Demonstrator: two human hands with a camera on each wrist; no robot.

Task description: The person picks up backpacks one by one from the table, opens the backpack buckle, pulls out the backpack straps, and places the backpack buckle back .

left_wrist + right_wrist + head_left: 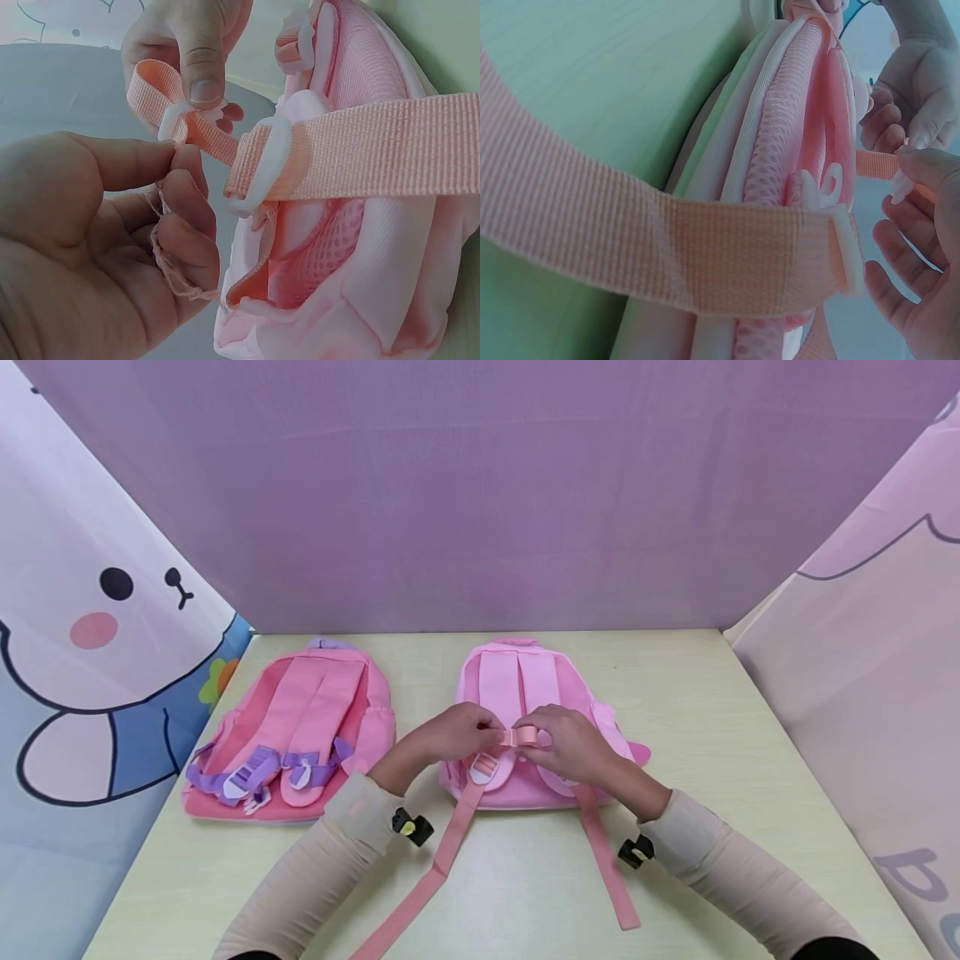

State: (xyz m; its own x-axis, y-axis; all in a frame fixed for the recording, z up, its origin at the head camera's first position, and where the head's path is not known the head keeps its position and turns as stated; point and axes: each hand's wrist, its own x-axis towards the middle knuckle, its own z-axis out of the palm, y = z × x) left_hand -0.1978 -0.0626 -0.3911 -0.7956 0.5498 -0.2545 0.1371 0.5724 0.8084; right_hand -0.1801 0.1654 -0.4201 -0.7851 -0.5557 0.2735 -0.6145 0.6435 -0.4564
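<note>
A pink backpack (468,681) lies straps-up on the table between both hands. Above its shoulder straps, a peach webbing strap (154,86) forms a loop through a small white buckle (176,120). The left hand (468,732) pinches the webbing by the buckle between thumb and forefinger; loose threads (169,266) hang across its curled fingers. From the other side, the right hand (577,745) pinches the buckle and strap, its thumb on top. Nearer the wrist cameras, a wider peach strap (375,146) passes through a white slide buckle (270,165).
Left of it lies a second, coral-pink backpack (367,714) with purple straps (258,768). Two long strap tails (423,893) from the middle backpack trail toward the table's front. A purple backdrop (480,502) and printed side cloths (112,693) enclose the pale table (712,718).
</note>
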